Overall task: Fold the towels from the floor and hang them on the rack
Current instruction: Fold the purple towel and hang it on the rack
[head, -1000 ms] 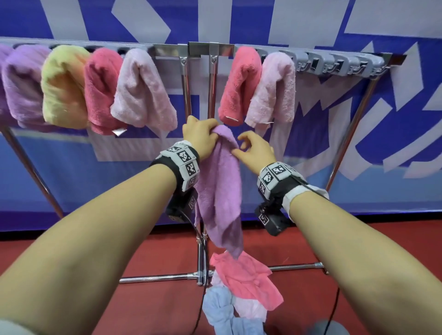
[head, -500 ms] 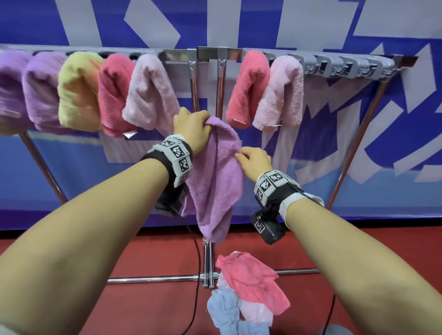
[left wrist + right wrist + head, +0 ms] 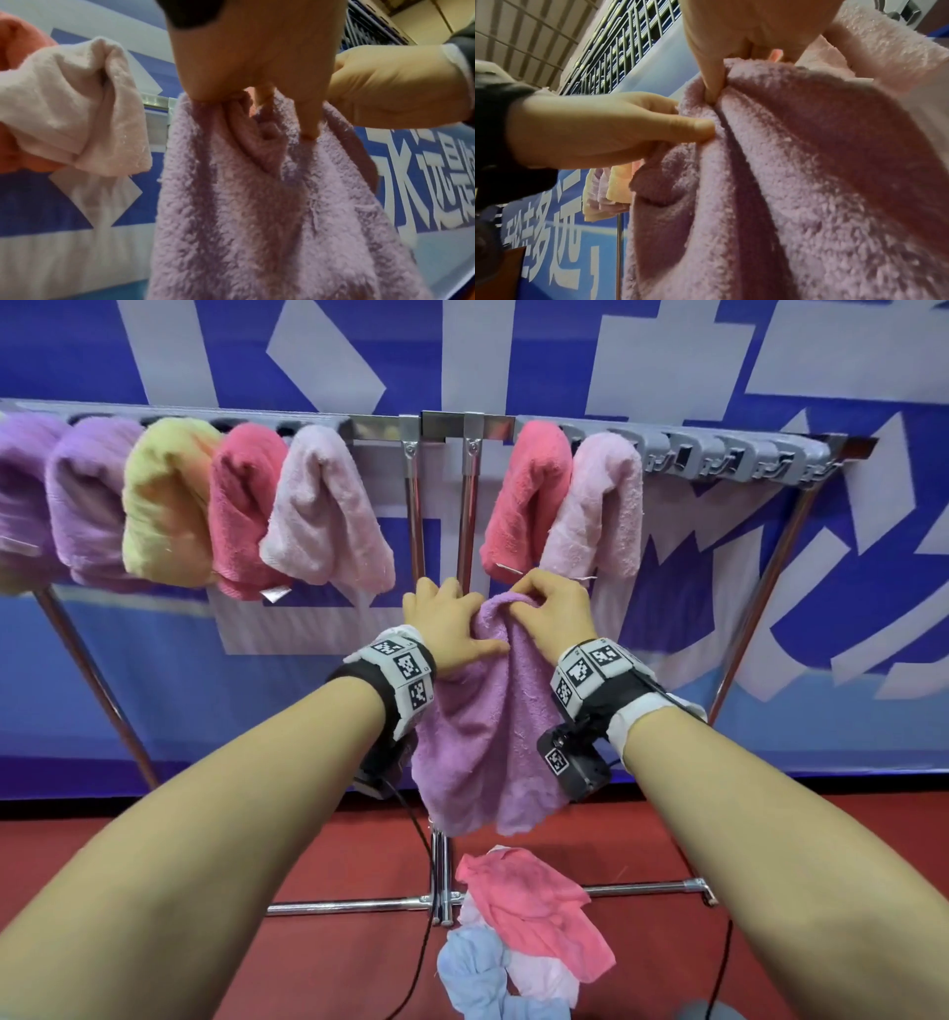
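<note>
Hand before banner, red floor.

1. Both bare forearms reach from the lower corners of the head view toward its centre, each wrist wearing a marker band.
2. The left hand grips the towel, thumb pressed against it.
3. The right hand, just beside it, pinches the towel's top with curled fingers.
</note>
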